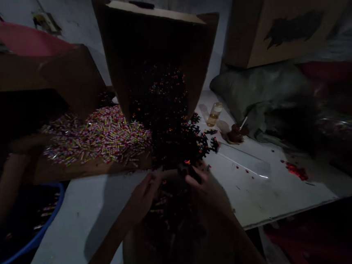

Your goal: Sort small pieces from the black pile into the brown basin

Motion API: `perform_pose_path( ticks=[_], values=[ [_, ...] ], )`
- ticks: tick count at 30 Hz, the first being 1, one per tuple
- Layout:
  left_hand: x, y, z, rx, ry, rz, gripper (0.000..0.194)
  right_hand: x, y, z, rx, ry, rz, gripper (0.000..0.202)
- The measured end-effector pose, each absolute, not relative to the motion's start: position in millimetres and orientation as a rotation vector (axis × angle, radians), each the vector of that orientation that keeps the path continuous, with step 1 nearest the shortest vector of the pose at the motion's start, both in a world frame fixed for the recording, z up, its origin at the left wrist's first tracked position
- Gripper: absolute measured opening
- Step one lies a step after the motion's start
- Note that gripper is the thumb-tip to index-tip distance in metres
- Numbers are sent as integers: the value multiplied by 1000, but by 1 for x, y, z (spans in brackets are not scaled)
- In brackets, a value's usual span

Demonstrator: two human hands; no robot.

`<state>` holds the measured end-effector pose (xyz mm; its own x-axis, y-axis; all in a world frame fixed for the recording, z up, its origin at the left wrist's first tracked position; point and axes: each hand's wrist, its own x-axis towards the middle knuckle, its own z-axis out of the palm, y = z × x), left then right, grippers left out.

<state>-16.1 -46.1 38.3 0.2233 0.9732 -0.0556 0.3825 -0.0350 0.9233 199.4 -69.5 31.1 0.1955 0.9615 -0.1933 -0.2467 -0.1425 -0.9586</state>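
Observation:
A tall cardboard box (158, 56) stands tipped on the white table (269, 193), and a heap of small dark pieces (175, 136) spills from it. Beside the heap, a spread of small colourful tubes (101, 135) lies on a cardboard flap (89, 169). My left hand (144, 195) is at the heap's near edge with curled fingers; the dim light hides whether it holds anything. My right hand (205, 184) pinches a few dark pieces at the heap's front. Below both hands is a dark round container (173, 238) with more pieces in it.
Another person's arm (1, 190) reaches in at the left above a blue tub (47, 223). A small glass bottle (214, 114), a brown pot with a stick (236, 133), a clear plastic strip (244, 160) and red scraps (296, 170) lie on the table. Sacks and a second box (280, 30) stand behind.

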Motion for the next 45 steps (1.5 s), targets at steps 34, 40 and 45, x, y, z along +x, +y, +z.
perform_pose_path(
  ticks=[34, 40, 45],
  values=[
    [-12, -33, 79, 1460, 1077, 904, 21, 198, -63, 64, -1205, -1240, 1209, 12],
    [-18, -30, 82, 1620, 1015, 892, 19, 200, -66, 68, -1192, -1251, 1248, 6],
    [-23, -30, 86, 1769, 993, 892, 17, 193, -70, 72, -1131, -1159, 1351, 3]
  ],
)
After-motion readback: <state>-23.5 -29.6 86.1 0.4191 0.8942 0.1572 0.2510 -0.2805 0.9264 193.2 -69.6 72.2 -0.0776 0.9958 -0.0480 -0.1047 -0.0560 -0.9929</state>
